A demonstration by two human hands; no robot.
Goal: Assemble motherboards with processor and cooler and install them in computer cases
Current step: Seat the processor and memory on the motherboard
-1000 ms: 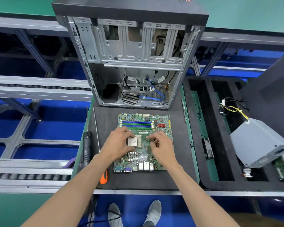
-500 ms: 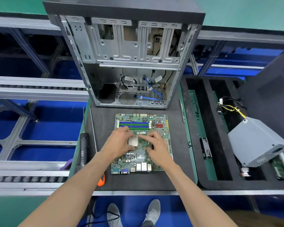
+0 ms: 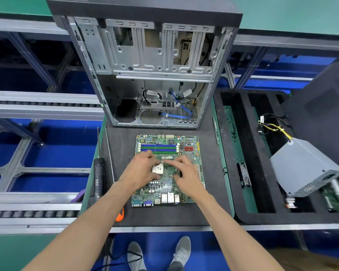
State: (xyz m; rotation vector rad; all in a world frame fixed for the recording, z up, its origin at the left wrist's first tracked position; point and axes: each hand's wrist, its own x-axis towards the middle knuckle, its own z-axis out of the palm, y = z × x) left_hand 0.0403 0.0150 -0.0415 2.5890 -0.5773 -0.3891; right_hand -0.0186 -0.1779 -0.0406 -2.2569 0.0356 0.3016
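Note:
A green motherboard (image 3: 158, 147) lies flat on the black mat (image 3: 121, 153), in front of the open metal computer case (image 3: 155, 65). The silver processor (image 3: 158, 169) sits at the board's socket area. My left hand (image 3: 140, 171) holds it, fingers curled over its top edge and thumb at its lower edge. My right hand (image 3: 187, 174) rests on the board right of the socket. Its straight forefinger reaches left and touches the processor's upper right corner. The socket beneath is hidden by the hands.
A black electric screwdriver (image 3: 98, 177) lies along the mat's left edge, with an orange tool (image 3: 120, 214) near the front. To the right, a black foam tray (image 3: 243, 216) holds a grey power supply (image 3: 305, 165) and small parts. Conveyor rails run at the left.
My right hand's fingers slid left from the board beside the socket to the processor's upper right corner. My left hand has stayed around the processor.

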